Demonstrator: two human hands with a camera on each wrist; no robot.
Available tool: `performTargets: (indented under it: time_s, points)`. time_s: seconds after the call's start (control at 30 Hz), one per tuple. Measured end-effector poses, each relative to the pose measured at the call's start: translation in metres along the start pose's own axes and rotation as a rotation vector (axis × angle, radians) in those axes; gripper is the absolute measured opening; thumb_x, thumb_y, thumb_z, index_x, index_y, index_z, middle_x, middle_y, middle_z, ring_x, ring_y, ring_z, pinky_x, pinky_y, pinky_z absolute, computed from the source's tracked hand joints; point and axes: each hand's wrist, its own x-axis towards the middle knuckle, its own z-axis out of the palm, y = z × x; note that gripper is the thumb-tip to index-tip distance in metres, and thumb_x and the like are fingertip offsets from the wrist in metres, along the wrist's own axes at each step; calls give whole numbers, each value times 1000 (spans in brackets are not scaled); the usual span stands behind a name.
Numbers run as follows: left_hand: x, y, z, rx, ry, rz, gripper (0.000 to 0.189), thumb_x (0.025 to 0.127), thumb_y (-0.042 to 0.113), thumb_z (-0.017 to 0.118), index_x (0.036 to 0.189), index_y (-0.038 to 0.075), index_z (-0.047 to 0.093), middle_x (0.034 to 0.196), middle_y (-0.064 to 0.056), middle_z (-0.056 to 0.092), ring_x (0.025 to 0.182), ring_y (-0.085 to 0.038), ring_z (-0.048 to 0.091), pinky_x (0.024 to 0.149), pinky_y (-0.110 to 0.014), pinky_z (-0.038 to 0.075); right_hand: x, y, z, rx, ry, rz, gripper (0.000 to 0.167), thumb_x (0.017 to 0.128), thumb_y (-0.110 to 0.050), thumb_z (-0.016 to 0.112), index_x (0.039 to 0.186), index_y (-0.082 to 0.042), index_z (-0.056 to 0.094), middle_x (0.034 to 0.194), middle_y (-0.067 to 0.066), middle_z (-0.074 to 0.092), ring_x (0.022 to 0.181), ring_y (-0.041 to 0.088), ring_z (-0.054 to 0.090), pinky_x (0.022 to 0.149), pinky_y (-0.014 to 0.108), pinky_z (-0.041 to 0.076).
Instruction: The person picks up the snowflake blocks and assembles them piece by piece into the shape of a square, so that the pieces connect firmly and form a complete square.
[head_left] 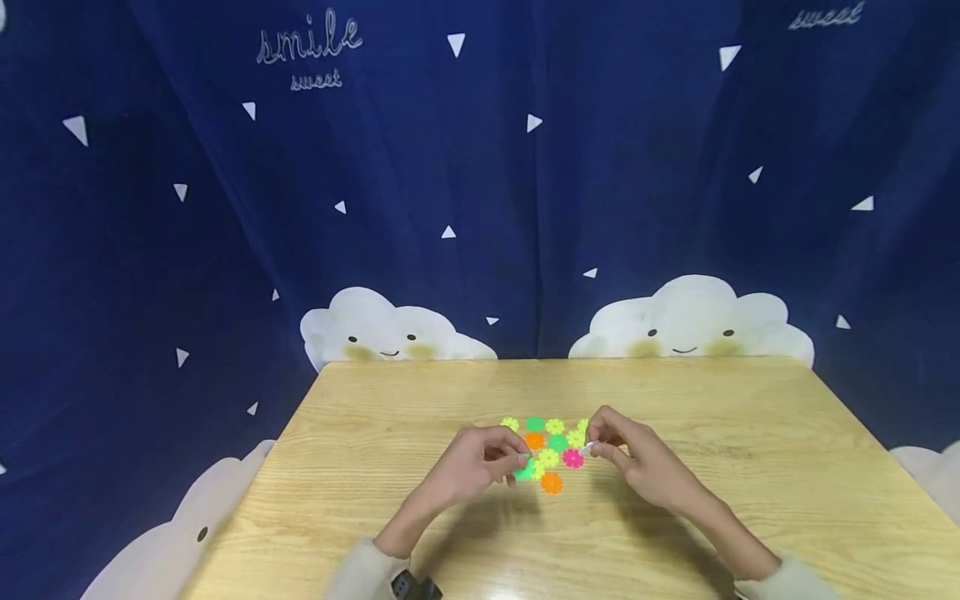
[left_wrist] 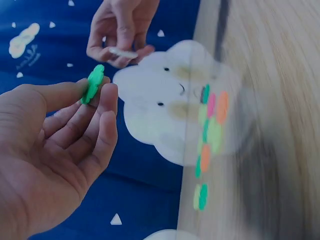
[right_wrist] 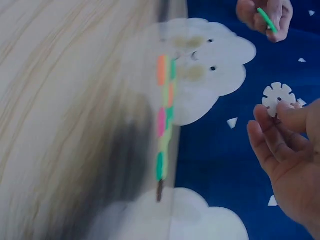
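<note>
My left hand (head_left: 480, 460) pinches a green notched plastic disc (left_wrist: 93, 85) between thumb and fingertips above the table. To its right, my right hand (head_left: 633, 457) pinches a white notched disc (right_wrist: 278, 97) with a small centre hole. The two held discs are apart. Below and between the hands, several flower-like discs lie on the table, among them a pink disc (head_left: 573, 458), an orange disc (head_left: 551, 483) and a yellow disc (head_left: 554, 426). My hands hide part of this group in the head view.
The wooden table (head_left: 360, 433) carries the loose discs near its middle. A dark brown piece (right_wrist: 159, 191) shows at one end of the group in the right wrist view. Behind the table hangs a dark blue curtain (head_left: 480, 150) with white clouds and triangles.
</note>
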Motion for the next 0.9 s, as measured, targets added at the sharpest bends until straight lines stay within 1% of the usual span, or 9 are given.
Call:
performTargets:
  time_s: [0.07, 0.13, 0.3, 0.37, 0.47, 0.6, 0.7, 0.83, 0.9]
  points:
    - [-2, 6, 3, -26, 3, -2, 6, 100, 18, 71, 101, 13, 74, 77, 0, 74, 65, -14, 71, 61, -28, 54, -1, -8, 0, 32, 33, -6, 12, 101, -9, 66, 104, -18, 57, 95, -7, 67, 89, 14, 67, 80, 30, 56]
    - [-3, 11, 6, -49, 6, 6, 6, 102, 18, 68, 101, 12, 71, 75, -1, 74, 64, -18, 72, 59, -29, 55, -1, -16, -1, 72, 73, -23, 13, 101, -8, 66, 104, -18, 58, 97, -4, 66, 89, 15, 68, 82, 29, 57]
    - [-3, 26, 10, -121, -7, 18, 10, 107, 19, 60, 106, 10, 63, 71, -3, 73, 68, -39, 72, 56, -33, 57, 1, -37, -1, 138, 176, -83, 19, 98, 0, 67, 107, -15, 60, 98, 6, 65, 87, 18, 67, 86, 24, 56]
    - [-3, 31, 11, -152, -13, 14, 11, 107, 20, 59, 108, 10, 62, 69, -4, 72, 69, -43, 71, 55, -30, 56, 1, -45, -1, 144, 200, -92, 20, 98, 1, 68, 109, -14, 63, 97, 5, 67, 85, 18, 66, 86, 24, 56]
    - [-4, 36, 13, -202, -22, 11, 14, 108, 20, 57, 113, 7, 60, 69, -7, 71, 69, -45, 70, 56, -26, 54, 0, -54, -1, 135, 221, -93, 22, 97, 0, 69, 111, -17, 67, 94, 0, 68, 81, 16, 67, 86, 24, 56]
    - [-5, 42, 16, -261, -39, 25, 18, 108, 17, 56, 119, 2, 57, 75, -13, 70, 70, -51, 68, 56, -24, 53, -1, -61, 0, 115, 234, -97, 25, 97, -1, 70, 111, -21, 69, 93, -5, 69, 79, 13, 66, 84, 25, 56]
    - [-5, 47, 17, -275, -45, 36, 18, 108, 15, 56, 121, 2, 56, 79, -15, 70, 70, -48, 68, 57, -24, 53, -2, -62, 2, 112, 239, -104, 26, 97, -1, 71, 111, -23, 70, 96, -7, 70, 80, 13, 66, 84, 25, 56]
    - [-5, 53, 17, -283, -56, 46, 14, 109, 14, 55, 120, 7, 56, 84, -19, 71, 69, -43, 69, 58, -24, 53, -3, -64, 3, 126, 238, -122, 29, 95, 1, 72, 111, -24, 69, 97, -9, 70, 82, 12, 66, 84, 26, 57]
    - [-5, 56, 18, -289, -65, 51, 13, 109, 14, 56, 120, 9, 56, 85, -20, 71, 70, -45, 68, 59, -23, 53, -2, -66, 3, 127, 236, -138, 29, 95, 2, 71, 111, -23, 69, 95, -8, 70, 82, 12, 67, 83, 26, 57]
